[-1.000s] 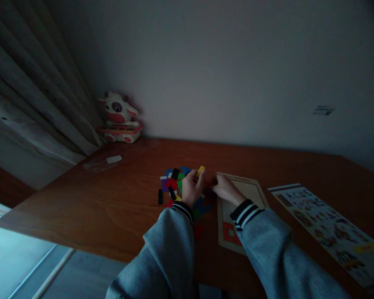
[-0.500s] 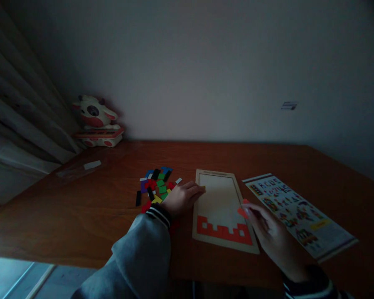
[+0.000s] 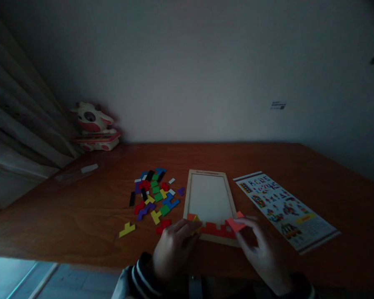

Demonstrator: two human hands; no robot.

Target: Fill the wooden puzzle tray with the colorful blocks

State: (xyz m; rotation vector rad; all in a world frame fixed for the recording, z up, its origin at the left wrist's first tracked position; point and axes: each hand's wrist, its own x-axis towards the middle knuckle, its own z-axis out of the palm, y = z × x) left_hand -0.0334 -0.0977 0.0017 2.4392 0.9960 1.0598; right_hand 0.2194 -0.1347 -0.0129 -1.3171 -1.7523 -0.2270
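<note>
My left hand (image 3: 174,247) is closed on a yellow puzzle piece (image 3: 196,225) over the lower left corner of a wooden puzzle tray (image 3: 207,172). Between the fingertips of my right hand (image 3: 263,251) is an orange-red puzzle piece (image 3: 237,223), tilted above the tray's lower right corner. Red pieces (image 3: 211,229) lie along the near end of the tray, partly covered by both hands. Beyond them the pale tray floor shows bare.
Loose coloured pieces (image 3: 156,189) are scattered left of the tray, with a separate yellow piece (image 3: 127,229) nearer the edge. A printed pattern sheet (image 3: 311,232) lies to the right. At the back left stands a cow-shaped toy (image 3: 95,124) on the wooden table (image 3: 90,216).
My left hand has come back from the tray's upper left to its near left corner with the yellow piece. My right hand has shifted left and nearer, still holding the orange-red piece.
</note>
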